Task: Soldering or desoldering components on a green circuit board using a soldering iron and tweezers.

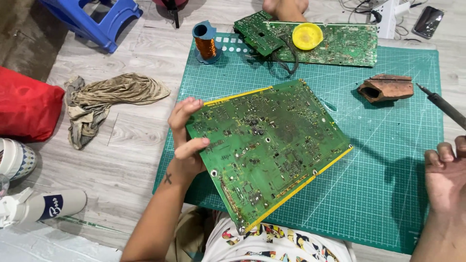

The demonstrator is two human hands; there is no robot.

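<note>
We look down from above at our own two bare hands, working seated on a wood-look floor. The fingers [191, 145] of our left hand [187, 140] pinch the left edge of a large green circuit board [269, 150], thumb on the component side and the other fingers curled behind, so the board is lifted off the mat and tilted up toward our eyes, its near corner hanging over our lap; held this way, the soldered face can be read closely. Our right hand [446, 177] sits at the right edge of view, palm up, fingers loosely curled and holding nothing, apart from the board. Just above it lies a soldering iron [442, 104], its tip pointing up and left toward a brown, scorched block [386, 88] that seems to serve as its rest, keeping the hot end away from the hands. Under everything is a green gridded cutting mat [378, 204], apparently laid down to protect the floor. At the mat's far edge, out of the way, lie two more green circuit boards [340, 46] with a round yellow lid [307, 35] on top and a spool of copper wire [206, 44] just beside them. Off the mat to the left are a crumpled rag [107, 99], a red cushion [26, 104], a white bottle [46, 206] and a blue plastic stool [94, 17]; a phone [427, 22] lies at the top right.
</note>
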